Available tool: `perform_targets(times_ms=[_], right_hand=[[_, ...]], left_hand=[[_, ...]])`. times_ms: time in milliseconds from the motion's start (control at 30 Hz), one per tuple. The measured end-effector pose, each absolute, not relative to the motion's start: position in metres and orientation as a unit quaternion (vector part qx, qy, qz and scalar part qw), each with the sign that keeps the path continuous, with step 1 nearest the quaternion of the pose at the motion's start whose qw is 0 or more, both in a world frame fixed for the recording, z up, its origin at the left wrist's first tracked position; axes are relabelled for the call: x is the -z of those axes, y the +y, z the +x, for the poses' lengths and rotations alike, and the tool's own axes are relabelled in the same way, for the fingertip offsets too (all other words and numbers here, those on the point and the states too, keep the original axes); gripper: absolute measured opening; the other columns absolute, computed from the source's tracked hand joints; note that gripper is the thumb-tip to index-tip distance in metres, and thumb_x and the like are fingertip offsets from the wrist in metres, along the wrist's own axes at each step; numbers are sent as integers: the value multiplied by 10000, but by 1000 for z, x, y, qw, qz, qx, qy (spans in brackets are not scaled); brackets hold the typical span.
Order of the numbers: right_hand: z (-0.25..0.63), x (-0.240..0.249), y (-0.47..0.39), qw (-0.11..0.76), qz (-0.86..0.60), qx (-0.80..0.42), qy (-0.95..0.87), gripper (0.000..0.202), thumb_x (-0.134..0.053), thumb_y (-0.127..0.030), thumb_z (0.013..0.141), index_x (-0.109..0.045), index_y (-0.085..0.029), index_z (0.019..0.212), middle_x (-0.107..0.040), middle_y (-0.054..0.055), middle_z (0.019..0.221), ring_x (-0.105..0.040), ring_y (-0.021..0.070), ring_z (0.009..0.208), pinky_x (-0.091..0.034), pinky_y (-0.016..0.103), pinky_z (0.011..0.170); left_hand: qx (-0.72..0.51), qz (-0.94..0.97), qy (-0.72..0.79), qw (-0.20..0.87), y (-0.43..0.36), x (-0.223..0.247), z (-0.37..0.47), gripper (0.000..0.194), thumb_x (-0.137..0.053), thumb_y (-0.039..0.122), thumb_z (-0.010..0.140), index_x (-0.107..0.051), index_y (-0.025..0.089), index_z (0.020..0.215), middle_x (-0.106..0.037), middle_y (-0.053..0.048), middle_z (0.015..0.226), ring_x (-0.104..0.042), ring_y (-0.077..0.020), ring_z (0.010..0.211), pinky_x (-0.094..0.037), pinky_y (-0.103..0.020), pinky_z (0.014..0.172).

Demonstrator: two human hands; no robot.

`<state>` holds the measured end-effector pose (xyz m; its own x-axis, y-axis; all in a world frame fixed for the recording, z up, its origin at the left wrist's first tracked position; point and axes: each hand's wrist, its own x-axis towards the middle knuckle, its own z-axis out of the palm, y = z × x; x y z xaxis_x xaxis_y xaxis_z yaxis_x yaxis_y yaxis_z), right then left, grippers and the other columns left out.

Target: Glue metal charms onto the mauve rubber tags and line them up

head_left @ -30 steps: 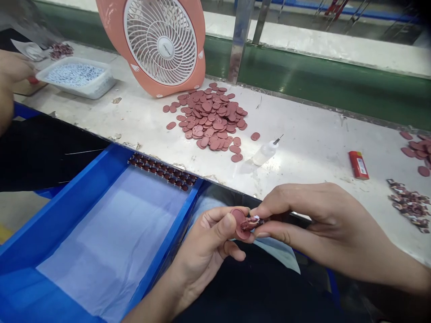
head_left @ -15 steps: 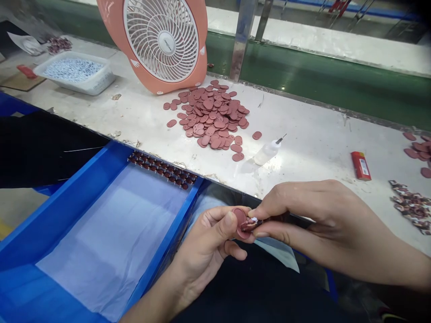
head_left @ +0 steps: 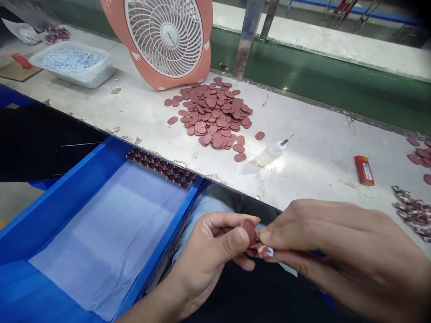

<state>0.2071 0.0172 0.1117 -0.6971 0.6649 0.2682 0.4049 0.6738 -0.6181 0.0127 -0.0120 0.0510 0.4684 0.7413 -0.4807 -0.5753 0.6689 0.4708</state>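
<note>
Between thumb and fingers, my left hand [head_left: 215,251] pinches a reddish-brown oval disc [head_left: 248,229] with a raised rim. My right hand [head_left: 323,242] is closed on a small brown figurine piece [head_left: 261,250] with a white tip, which meets the lower edge of the disc. My right fingers partly hide it, and whether the two are joined I cannot tell. On the table beyond lies a pile of similar oval discs [head_left: 215,112], some showing small holes. A small clear bottle with a needle tip [head_left: 271,153] lies to their right.
An orange fan [head_left: 171,40] stands behind the pile. At left are a tub of small white-blue pieces [head_left: 74,65] and a blue bin [head_left: 97,233] with rows of brown parts [head_left: 161,166]. A red lighter [head_left: 364,170] and small figurine pieces [head_left: 412,213] lie at right.
Both hands have shifted slightly down and right with their pieces. My right hand has turned, and the figurine piece now tilts with its white tip toward the lower right.
</note>
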Motion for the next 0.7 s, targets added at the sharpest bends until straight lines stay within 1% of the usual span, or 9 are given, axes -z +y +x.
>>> perform_targets(times_ms=[100,200,367,567,633,700], right_hand=[[215,-112,9,244,-287,-272,-886,332,-736,-118,781,-665,-186,1097,-708,-6,1017,-658,9,923,-569,64,819],[221,-112,6,211,-287,-273,-894,384,-748,-124,768,-669,-205,1135,-706,0,1050,-666,26,939,-585,65,790],[216,-109,5,243,-290,-272,-885,344,-710,-111,797,-671,-195,1128,-705,-10,1019,-666,11,919,-576,67,779],[214,-108,7,243,-297,-261,-886,270,-719,-129,800,-682,-165,1065,-701,-5,986,-653,9,935,-554,72,784],[215,-110,6,243,-293,-265,-886,258,-708,-127,809,-685,-160,1064,-697,-12,998,-648,-5,941,-542,56,802],[216,-111,3,238,-291,-258,-890,245,-684,-173,838,-690,-173,1083,-697,-20,1033,-652,-13,960,-539,33,844]], left_hand=[[-380,137,321,857,-14,-53,12,302,-875,416,628,-803,220,846,-686,11,647,-606,-31,523,-533,-110,529],[-366,143,324,861,-16,-53,12,317,-878,430,616,-806,223,846,-659,13,595,-616,-49,517,-527,-123,535],[-366,140,321,862,-14,-52,13,307,-880,424,610,-807,230,836,-654,21,616,-599,-35,530,-527,-122,539],[-364,140,329,860,-12,-51,14,321,-873,420,625,-807,212,860,-616,24,588,-590,-38,536,-512,-126,539],[-366,134,323,862,-13,-51,14,310,-875,412,625,-806,215,853,-625,25,588,-589,-38,527,-510,-126,530],[-370,136,309,866,-15,-52,13,290,-875,403,628,-805,221,842,-659,21,611,-601,-39,524,-510,-124,532]])
